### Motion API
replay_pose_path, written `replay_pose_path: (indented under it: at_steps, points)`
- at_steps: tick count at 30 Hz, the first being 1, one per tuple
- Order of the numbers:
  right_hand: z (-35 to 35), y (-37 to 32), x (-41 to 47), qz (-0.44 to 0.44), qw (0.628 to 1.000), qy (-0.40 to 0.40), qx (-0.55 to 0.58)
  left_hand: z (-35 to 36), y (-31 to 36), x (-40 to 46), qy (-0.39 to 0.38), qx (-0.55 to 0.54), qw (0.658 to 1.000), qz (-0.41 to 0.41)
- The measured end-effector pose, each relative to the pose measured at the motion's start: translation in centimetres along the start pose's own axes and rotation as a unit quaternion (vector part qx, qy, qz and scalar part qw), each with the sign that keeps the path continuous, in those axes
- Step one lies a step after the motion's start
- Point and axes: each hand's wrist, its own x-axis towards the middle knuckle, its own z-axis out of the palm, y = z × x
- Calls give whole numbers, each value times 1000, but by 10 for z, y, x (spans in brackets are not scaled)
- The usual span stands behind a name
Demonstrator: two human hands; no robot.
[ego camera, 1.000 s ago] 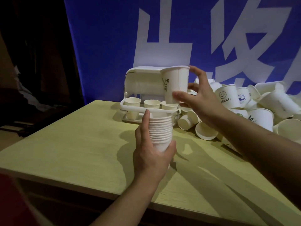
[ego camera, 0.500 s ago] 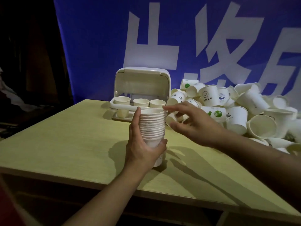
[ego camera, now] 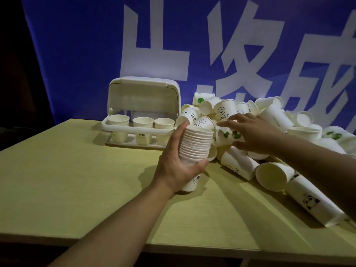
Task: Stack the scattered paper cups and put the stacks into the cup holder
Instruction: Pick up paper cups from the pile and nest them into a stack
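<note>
At the far left of the yellow-green table (ego camera: 77, 170), the white cup holder (ego camera: 142, 130) is seen with its lid (ego camera: 143, 97) tipped up and back. Three cup stacks (ego camera: 143, 123) are stood upright in a row behind its front rail, rims up; whether a free slot is left cannot be told.

Just right of the holder and nearer the viewer, a tall nested stack (ego camera: 194, 147) is gripped by the left hand (ego camera: 177, 164). The fingers are curled round the far side of the stack and the thumb is wrapped across its lower front, so that the many rolled rims are left showing above. The long axis of the stack is held close to upright, leaned a little to the right at the top, and its open mouth is turned up and toward the pile. The base appears to be at or just above the tabletop; contact cannot be told.

Further right, the right hand (ego camera: 252, 133) is laid over the pile of loose paper cups (ego camera: 279, 132), palm down, fingers spread and only slightly bent. A cup with green print (ego camera: 229, 134) lies on its side under the fingertips, but no cup is seen to be closed upon. The right hand is plainly the nearer to the loose cups, the pile lying directly beneath and beyond its fingers, while the stack's mouth waits just to its left. It is judged that a cup must be picked, turned base-down and carried a short way leftward. A longer stack with a panda print (ego camera: 312, 203) is laid on its side at the right, near the table edge.
</note>
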Motion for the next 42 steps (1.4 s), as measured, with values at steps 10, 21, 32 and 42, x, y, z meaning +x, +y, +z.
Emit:
replay_pose_path:
  at_steps: [10,21,32,42]
  points:
    - [-2,0,24,-55,995,-40,-78,-4,-7,-3,-4,-78,997,-15]
    - [-56,-51,-8,79,783,182,590,-4,0,-7,-41,-108,993,-17]
    - [-31,-98,-28,35,834,97,542,-11,1,-10,24,-87,996,-9]
    - [-3,-68,-28,17,953,41,300,-15,-7,-5,149,-7,987,-62]
